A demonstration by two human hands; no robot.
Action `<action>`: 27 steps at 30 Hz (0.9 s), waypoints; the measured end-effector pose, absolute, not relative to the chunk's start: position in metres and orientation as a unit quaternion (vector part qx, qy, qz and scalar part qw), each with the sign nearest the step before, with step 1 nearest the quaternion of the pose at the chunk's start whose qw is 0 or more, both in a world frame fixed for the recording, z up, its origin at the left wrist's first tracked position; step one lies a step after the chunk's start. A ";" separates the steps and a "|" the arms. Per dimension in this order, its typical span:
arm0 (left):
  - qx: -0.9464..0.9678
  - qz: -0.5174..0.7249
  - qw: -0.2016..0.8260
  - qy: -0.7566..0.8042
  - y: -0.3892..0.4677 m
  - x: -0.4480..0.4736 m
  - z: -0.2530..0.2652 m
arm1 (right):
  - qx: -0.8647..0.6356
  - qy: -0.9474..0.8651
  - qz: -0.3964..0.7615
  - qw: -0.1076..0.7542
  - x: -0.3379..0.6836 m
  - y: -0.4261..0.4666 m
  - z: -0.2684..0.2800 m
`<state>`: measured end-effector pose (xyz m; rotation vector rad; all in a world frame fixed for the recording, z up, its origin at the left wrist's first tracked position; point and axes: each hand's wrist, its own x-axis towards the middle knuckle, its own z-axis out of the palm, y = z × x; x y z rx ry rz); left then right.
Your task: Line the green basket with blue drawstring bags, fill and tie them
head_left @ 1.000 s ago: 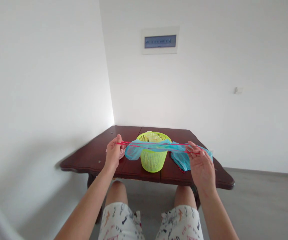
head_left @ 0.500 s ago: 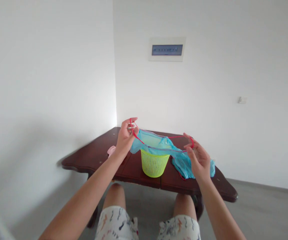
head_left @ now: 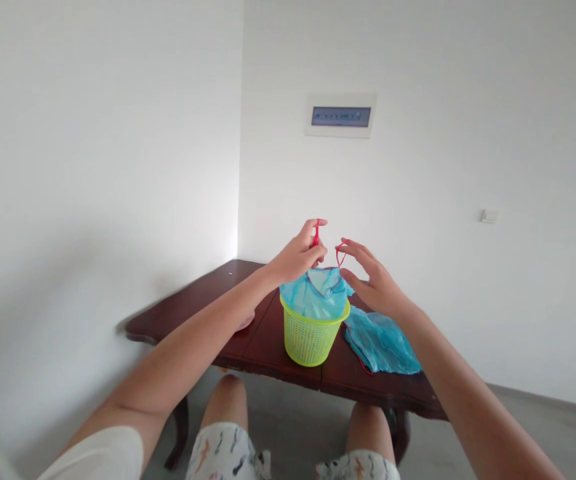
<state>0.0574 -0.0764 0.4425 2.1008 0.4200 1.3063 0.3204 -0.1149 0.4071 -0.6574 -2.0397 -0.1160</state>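
Note:
A thin blue drawstring plastic bag (head_left: 313, 300) sits in the yellow-green perforated basket (head_left: 313, 341), its gathered mouth rising above the rim. My left hand (head_left: 301, 253) is over the bag's left side, with a loop of red drawstring (head_left: 317, 235) caught round its curled fingers. Opposite it, my right hand (head_left: 371, 277) has another red loop hooked over its fingertips, thumb held apart. The bag's mouth is partly drawn together between both hands. What lies inside the basket under the plastic is hidden.
A second blue bag (head_left: 381, 341) with red cord lies to the right of the basket on the dark wooden table (head_left: 178, 320). Something pink (head_left: 246, 323) is partly hidden behind my left forearm. White walls (head_left: 418, 180) border the table.
My hands have come closer together above the basket, and the bag's wide-stretched mouth has gathered inward. The red loops now stand up from it. The view has shifted slightly.

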 end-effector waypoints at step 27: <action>0.901 0.290 0.307 0.099 -0.066 0.062 0.425 | -0.294 -0.820 -0.121 0.476 0.277 -0.147 0.417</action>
